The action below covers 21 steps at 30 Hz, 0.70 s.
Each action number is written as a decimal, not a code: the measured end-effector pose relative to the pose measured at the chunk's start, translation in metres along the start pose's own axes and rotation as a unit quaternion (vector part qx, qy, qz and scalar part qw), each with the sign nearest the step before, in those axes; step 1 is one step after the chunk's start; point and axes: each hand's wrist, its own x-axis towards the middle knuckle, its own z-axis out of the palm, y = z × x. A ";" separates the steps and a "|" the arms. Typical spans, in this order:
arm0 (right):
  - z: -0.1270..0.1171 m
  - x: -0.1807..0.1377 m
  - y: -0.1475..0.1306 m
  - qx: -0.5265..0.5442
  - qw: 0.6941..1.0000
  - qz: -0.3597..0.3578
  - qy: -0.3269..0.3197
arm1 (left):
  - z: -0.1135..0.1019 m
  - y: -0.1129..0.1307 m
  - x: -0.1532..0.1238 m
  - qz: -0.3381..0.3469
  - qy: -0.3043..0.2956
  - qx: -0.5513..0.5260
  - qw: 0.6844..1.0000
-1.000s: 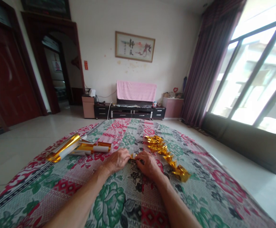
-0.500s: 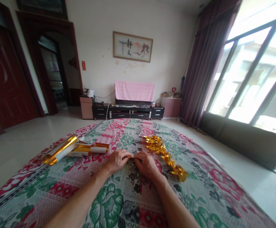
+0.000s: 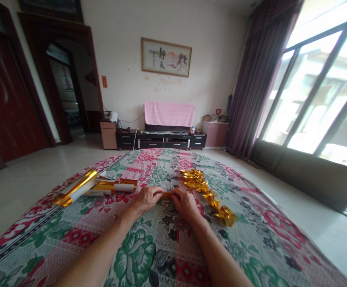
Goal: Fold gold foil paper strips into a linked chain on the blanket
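A small piece of gold foil paper [image 3: 166, 195] is stretched between my two hands, just over the flowered cloth. My left hand [image 3: 148, 199] pinches its left end, and my right hand [image 3: 185, 203] grips the right end; the fingers hide much of it. Right of my right hand lies a row of several folded gold foil pieces [image 3: 202, 188], running from the far middle toward the near right. To the left, curled sheets of gold foil paper with white backs [image 3: 79, 187] rest in a loose pile.
The flowered tablecloth [image 3: 137, 255] covers a broad rounded surface under my arms. Across the tiled floor stands a low black cabinet [image 3: 152, 143], with a pink cloth [image 3: 169, 113] draped over something on top. A dark curtain [image 3: 251, 79] and large windows line the right side.
More gold now shows on the piece between my fingers, where white and a dark edge showed before. Both hands stay in nearly the same place.
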 end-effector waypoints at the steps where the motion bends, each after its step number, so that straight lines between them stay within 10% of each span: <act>1: 0.000 0.000 0.000 -0.003 1.000 -0.007 0.002 | 0.000 0.000 0.000 0.000 0.003 0.004 1.000; 21: 0.003 0.003 0.004 -0.055 0.998 0.027 0.016 | 0.011 -0.006 0.003 -0.001 0.040 0.101 0.994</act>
